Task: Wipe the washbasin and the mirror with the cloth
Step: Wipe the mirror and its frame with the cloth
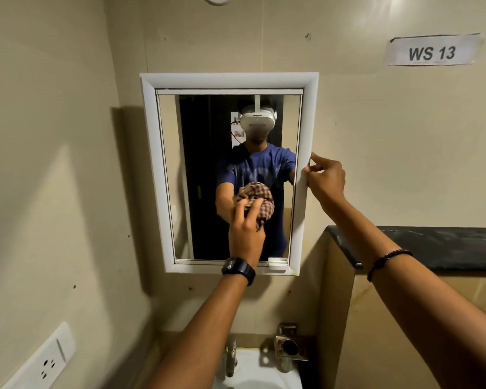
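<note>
A white-framed mirror [180, 178] hangs on the beige wall straight ahead. My left hand [244, 231], with a black watch on the wrist, presses a bunched checked cloth [264, 214] against the lower middle of the glass. My right hand [324, 178] grips the right side of the mirror frame between thumb and fingers. The white washbasin [258, 372] shows at the bottom edge, partly hidden behind my left forearm, with a metal tap [230, 357] at its back.
A dark stone ledge [446, 248] juts out at the right, just below my right forearm. A metal holder [291, 348] is fixed to the wall above the basin. A white wall socket [44, 360] sits low on the left. A paper label [432, 51] is stuck high on the right.
</note>
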